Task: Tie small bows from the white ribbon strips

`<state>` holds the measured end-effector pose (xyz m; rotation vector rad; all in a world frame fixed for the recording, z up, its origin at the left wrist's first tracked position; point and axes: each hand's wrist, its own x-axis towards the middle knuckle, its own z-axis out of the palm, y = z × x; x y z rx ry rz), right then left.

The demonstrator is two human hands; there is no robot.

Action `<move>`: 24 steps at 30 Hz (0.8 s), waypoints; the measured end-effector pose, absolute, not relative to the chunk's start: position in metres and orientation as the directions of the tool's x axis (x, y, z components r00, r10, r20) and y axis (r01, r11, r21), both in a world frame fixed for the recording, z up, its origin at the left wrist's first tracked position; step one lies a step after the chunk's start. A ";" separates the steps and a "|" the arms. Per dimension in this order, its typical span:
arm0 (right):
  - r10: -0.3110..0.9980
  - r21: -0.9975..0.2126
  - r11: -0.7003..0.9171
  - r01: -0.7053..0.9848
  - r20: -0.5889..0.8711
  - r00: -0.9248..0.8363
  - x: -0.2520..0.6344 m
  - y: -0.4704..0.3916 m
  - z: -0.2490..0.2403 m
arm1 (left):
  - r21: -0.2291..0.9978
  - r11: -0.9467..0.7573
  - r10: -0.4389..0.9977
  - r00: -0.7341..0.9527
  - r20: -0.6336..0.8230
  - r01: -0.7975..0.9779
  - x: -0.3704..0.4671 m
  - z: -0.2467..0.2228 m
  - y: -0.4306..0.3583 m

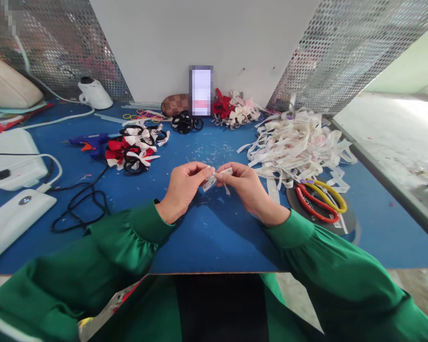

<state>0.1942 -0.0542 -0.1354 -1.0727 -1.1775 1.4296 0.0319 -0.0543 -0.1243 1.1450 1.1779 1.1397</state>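
Between my two hands is a short white printed ribbon (209,183), folded or looped, with dark lettering on it. My left hand (185,187) pinches it from the left between thumb and forefinger. From the right, my right hand (245,186) pinches the same ribbon, its fingertips almost touching those of the left. A thin tail of ribbon hangs below the right fingertips. Whether the ribbon is knotted is too small to tell. Both hands are held just over the blue table (214,237).
Right: a heap of white ribbons (296,142) and scissors (317,202) with red and yellow handles on a dark disc. Left: bow hair ties (131,149), a blue glue gun (89,142), a black cord and a white power bank (17,223). A phone (201,90) stands at the back.
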 end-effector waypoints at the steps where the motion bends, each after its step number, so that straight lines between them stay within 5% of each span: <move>1: 0.988 -0.987 -0.076 -0.139 -0.055 -0.147 0.194 -0.054 -0.136 | 0.997 0.072 0.997 0.037 -0.070 -0.038 0.032 -0.124 -0.054; 11: 0.988 -0.990 -0.070 -0.123 -0.051 -0.148 0.193 -0.055 -0.137 | 0.992 0.078 0.997 0.023 -0.076 -0.098 0.033 -0.127 -0.055; 24: 0.980 -0.992 -0.029 -0.123 -0.004 -0.197 0.191 -0.062 -0.135 | 0.909 0.301 0.954 0.083 -0.289 -0.290 0.037 -0.131 -0.056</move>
